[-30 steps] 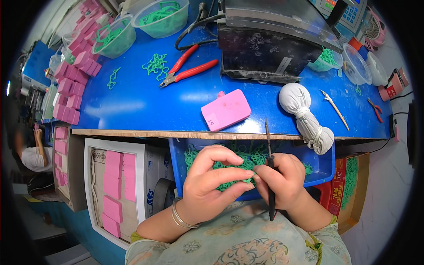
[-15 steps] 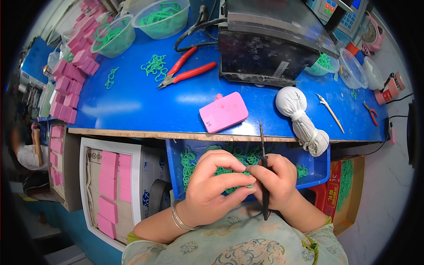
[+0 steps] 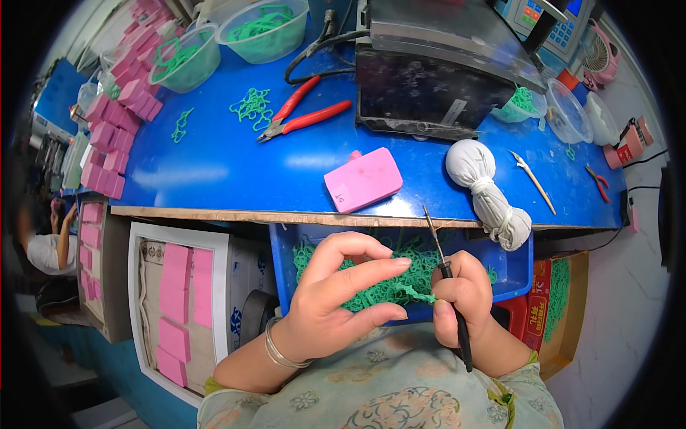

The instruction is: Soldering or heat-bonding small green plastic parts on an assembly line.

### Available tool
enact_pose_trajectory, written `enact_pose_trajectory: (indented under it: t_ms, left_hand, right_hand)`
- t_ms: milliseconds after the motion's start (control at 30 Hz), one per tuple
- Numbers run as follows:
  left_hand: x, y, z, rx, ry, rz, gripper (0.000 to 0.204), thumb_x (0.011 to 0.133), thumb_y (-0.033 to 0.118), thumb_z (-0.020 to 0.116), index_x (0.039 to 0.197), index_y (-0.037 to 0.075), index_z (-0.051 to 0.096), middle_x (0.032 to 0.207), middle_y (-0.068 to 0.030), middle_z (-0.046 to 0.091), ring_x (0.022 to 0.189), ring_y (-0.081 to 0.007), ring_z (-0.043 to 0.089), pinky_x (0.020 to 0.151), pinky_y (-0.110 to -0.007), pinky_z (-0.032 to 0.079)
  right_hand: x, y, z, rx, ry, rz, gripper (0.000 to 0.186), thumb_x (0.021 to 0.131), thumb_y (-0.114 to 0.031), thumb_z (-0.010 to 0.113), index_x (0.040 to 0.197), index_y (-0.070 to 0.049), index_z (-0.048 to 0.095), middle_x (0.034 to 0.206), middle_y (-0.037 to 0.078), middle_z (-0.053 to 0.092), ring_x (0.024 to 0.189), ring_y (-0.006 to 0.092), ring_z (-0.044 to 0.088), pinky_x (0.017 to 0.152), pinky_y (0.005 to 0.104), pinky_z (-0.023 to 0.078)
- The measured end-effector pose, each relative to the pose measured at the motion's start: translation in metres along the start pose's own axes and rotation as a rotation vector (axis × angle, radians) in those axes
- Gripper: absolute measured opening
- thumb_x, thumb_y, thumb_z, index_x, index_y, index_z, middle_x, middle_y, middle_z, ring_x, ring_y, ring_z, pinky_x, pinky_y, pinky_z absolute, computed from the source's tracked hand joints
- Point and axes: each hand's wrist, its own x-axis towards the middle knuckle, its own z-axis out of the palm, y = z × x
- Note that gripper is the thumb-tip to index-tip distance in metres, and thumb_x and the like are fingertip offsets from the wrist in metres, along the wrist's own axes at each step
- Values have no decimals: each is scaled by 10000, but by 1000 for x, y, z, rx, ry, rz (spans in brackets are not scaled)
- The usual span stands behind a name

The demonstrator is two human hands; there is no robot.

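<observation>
My right hand (image 3: pixel 463 300) is closed around a soldering-iron-like pen (image 3: pixel 464 336) with a black handle and thin metal tip, which points up toward the table edge. A small green wax piece (image 3: pixel 416 293) sticks out to the left from that hand's thumb and finger. My left hand (image 3: pixel 343 297), a bangle on its wrist, is held with thumb and fingers apart and nothing in them. Below both hands, a blue tray (image 3: pixel 511 268) holds a heap of green wax pieces (image 3: pixel 418 257).
On the blue table (image 3: pixel 236 171) lie a pink block (image 3: pixel 364 180), red-handled cutters (image 3: pixel 304 111), a tied white cloth bundle (image 3: pixel 482 182) and a pointed stick (image 3: pixel 534 184). A black machine (image 3: pixel 421 89) stands behind. A box of pink blocks (image 3: pixel 221 286) is at left; a co-worker (image 3: pixel 50 247) sits beyond.
My hands have moved apart. The left let go of the green piece and its fingers spread. The right moved slightly right, keeping the piece, and the pen tilted.
</observation>
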Motion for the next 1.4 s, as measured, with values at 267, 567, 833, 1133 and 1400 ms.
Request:
enact_pose_trajectory:
  t_ms: [267, 567, 833, 1133, 1400]
  left_hand:
    - [3, 1, 0, -4, -66, 41, 262, 692, 110, 754, 944, 63, 697, 966, -80, 567, 909, -249, 531, 784, -345, 443]
    - [1, 2, -2, -6, -99, 45, 206, 735, 132, 756, 904, 38, 687, 1017, -99, 543, 933, -241, 519, 836, -364, 433]
    - [0, 0, 0, -2, -84, 51, 217, 720, 137, 770, 893, 37, 686, 1009, -93, 549, 927, -236, 523, 830, -364, 435]
    - [2, 0, 2, 7, -76, 73, 222, 706, 138, 779, 884, 42, 686, 997, -88, 557, 926, -241, 522, 825, -368, 440]
    - [1, -3, 3, 28, -75, 100, 243, 698, 142, 784, 890, 41, 675, 994, -92, 559, 928, -238, 521, 818, -361, 443]
  right_hand:
    - [-1, -2, 3, -36, -22, -22, 161, 586, -119, 608, 729, -64, 557, 619, 55, 365, 457, 195, 371, 411, 321, 297]
    - [-1, -1, 4, -75, -6, -29, 179, 595, -98, 618, 762, -56, 570, 625, 60, 378, 464, 198, 385, 421, 320, 309]
    - [0, 2, 5, -73, -25, -22, 169, 622, -94, 622, 781, -53, 579, 636, 63, 396, 468, 201, 399, 428, 321, 319]
    - [-1, 5, 9, -55, -61, -4, 182, 631, -75, 634, 808, -64, 591, 656, 66, 422, 481, 213, 431, 434, 328, 341]
    - [-2, 4, 10, -59, -61, 2, 176, 644, -72, 633, 817, -67, 600, 670, 72, 445, 492, 220, 449, 443, 332, 360]
